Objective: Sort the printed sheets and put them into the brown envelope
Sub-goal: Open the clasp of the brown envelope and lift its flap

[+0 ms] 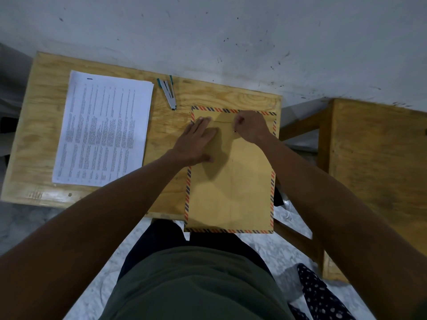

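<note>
- Left hand (196, 140) lies flat, fingers straight and together, pressing the brown envelope (231, 188) down near its top-left corner; nothing held.
- Right hand (250, 127) is curled at the envelope's top edge, fingertips bunched at the flap (225, 117). Looks like a pinch on the flap edge or its closure, but the contact is hidden under the knuckles, so I can't tell exactly what it has.
- Small dark dot (234, 131) sits on the envelope just beside the right hand, possibly a clasp or eyelet; too small to call.
- Envelope lies lengthwise on the right part of the wooden desk (41, 139), striped border visible, near end hanging past the desk's front edge toward the person's lap.
- Printed sheets (101, 130) sit in one stack on the left part of the desk, well apart from the envelope, untouched by either hand.
- Stapler (169, 93) lies between stack and envelope, toward the far edge, near the wall (208, 31).
- Second wooden desk (379, 169) stands to the right, separate.
- Step, as I read it: opening the envelope's mouth; no sheets inside yet that I can see.
- Next move needs: flap lifted clear and mouth held open with one hand, other hand free to reach left for the stack. Keep left-hand pressure so the overhanging envelope doesn't slide off.
</note>
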